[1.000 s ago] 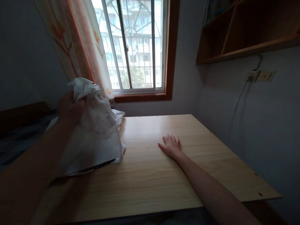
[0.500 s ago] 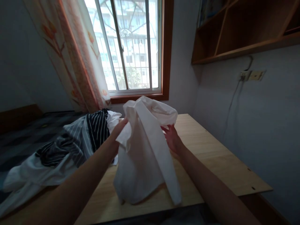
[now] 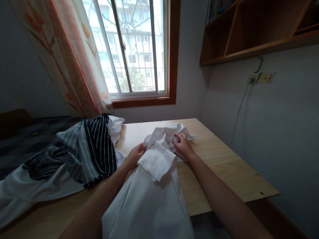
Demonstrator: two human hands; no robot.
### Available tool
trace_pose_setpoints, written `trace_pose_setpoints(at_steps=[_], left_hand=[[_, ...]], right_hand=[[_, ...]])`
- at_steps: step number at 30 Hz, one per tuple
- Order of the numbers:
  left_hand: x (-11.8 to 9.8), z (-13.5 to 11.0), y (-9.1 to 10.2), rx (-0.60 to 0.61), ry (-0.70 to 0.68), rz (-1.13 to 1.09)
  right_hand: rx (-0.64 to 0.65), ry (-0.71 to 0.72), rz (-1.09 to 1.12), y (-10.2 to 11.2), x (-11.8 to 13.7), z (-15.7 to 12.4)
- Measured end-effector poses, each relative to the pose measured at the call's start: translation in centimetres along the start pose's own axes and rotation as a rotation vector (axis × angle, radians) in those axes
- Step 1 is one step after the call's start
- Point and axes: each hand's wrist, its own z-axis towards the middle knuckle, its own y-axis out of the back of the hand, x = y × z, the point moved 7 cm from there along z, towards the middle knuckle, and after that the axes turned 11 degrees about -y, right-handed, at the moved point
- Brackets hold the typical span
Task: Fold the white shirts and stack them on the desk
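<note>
A white shirt [image 3: 157,196] lies over the wooden table, its lower part reaching toward me past the near edge and its far end bunched up. My left hand [image 3: 136,154] is closed on the left edge of the bunched part, its fingertips hidden by the cloth. My right hand [image 3: 183,146] is at the right side of the same bunch, fingers curled and pinching the fabric. What looks like the collar flap stands folded toward me between the two hands.
Left of the shirt lies a heap of clothes with a black-and-white striped garment [image 3: 98,149] on top. The wooden table [image 3: 214,162] extends right toward a wall with a socket [image 3: 265,78]. Shelves [image 3: 224,49] hang above; a window [image 3: 134,56] and curtain [image 3: 67,59] are behind.
The shirt has come down from being held up to lying on the table, its lower part now nearer me. Both hands have lowered with it and still hold the cloth.
</note>
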Motion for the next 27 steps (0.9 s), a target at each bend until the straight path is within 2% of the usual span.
trace_pose_setpoints(at_steps=[5, 8, 10, 13, 17, 19, 21, 23, 24, 27], left_hand=[[0.9, -0.2, 1.9, -0.121, 0.037, -0.237], [1.5, -0.1, 4.6, -0.325, 0.08, -0.404], [2.2, -0.3, 6.5, -0.454, 0.098, -0.411], [3.2, -0.5, 8.5, -0.521, 0.084, -0.212], [3.6, -0.6, 9.3, -0.491, 0.034, 0.161], [2.5, -0.7, 9.5, -0.504, -0.028, 0.345], [0.4, -0.8, 9.3, -0.512, -0.112, 0.458], [-1.7, -0.6, 8.1, -0.426, -0.147, 0.472], [-2.5, -0.4, 6.9, -0.328, -0.132, 0.467], [-4.0, -0.4, 1.7, 0.089, -0.013, 0.531]], right_hand=[[0.059, 0.093, -0.157, -1.1, 1.1, -0.9], [0.101, 0.109, -0.193, -1.8, 0.7, -1.0], [0.113, 0.119, -0.198, -2.1, 0.3, -0.9], [0.094, 0.101, -0.22, -2.1, -0.4, -0.5], [0.056, 0.071, -0.231, -1.3, -0.7, 0.1], [0.035, 0.061, -0.201, -0.8, -0.5, 0.2], [0.0, 0.054, -0.166, -0.4, -0.4, 0.3], [-0.023, 0.058, -0.152, -0.2, -0.2, 0.2], [-0.021, 0.062, -0.16, -0.1, -0.2, 0.1], [0.015, 0.042, -0.241, 0.0, -0.3, -0.2]])
